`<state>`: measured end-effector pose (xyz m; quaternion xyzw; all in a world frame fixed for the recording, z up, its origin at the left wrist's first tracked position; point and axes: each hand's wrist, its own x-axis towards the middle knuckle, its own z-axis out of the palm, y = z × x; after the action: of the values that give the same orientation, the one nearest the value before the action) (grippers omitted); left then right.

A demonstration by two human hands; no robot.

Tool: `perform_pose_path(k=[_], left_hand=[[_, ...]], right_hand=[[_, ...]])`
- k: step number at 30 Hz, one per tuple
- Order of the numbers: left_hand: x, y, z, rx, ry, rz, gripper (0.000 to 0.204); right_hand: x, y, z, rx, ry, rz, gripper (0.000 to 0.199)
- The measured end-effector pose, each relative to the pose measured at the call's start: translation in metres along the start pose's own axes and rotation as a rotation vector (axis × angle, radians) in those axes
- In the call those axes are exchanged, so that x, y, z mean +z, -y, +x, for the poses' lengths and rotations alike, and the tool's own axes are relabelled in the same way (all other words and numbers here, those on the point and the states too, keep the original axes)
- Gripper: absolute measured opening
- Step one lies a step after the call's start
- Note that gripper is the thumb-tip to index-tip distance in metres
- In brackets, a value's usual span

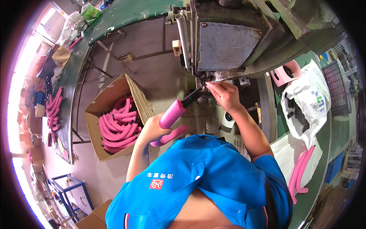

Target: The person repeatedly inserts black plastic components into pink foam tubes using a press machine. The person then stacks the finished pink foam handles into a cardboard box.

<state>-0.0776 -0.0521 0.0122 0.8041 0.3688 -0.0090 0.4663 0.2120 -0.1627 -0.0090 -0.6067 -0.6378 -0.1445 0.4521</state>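
My left hand (153,130) is wrapped round a curved tube with a pink foam sleeve (173,113). A black end piece (191,97) sticks out of the sleeve and reaches up under the head of a green press-like machine (228,45). At the tip of that black piece, just below the machine's tool, my right hand (225,95) has its fingers pressed together. What they pinch is too small and covered to make out. The tube's lower pink end (173,136) curves back beneath my left forearm, close to my blue shirt.
Left of me, a cardboard box (93,126) holds many pink foam tubes (120,129). On the right bench lie a white sack (314,99) of black parts, a pink container (295,68) and loose pink tubes (299,173). A green table (129,15) stands beyond the machine's left side.
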Motion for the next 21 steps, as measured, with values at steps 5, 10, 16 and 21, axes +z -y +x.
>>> perform_pose_path(k=[5, 10, 16, 21], left_hand=[[0.003, 0.0, -0.011, 0.011, -0.006, 0.053, 0.037], [0.001, -0.012, -0.008, 0.117, 0.066, 0.048, 0.038], [-0.004, 0.0, 0.012, 0.234, 0.249, 0.08, 0.034], [-0.008, 0.002, 0.013, 0.31, 0.272, 0.055, 0.033]], right_hand=[[-0.011, 0.015, -0.012, 0.304, -0.093, 0.083, 0.008], [-0.014, 0.046, -0.02, 0.686, 0.213, 0.47, 0.026], [-0.016, 0.071, -0.02, 0.881, 0.342, 0.665, 0.029], [-0.024, 0.083, -0.015, 0.841, 0.374, 0.588, 0.029]])
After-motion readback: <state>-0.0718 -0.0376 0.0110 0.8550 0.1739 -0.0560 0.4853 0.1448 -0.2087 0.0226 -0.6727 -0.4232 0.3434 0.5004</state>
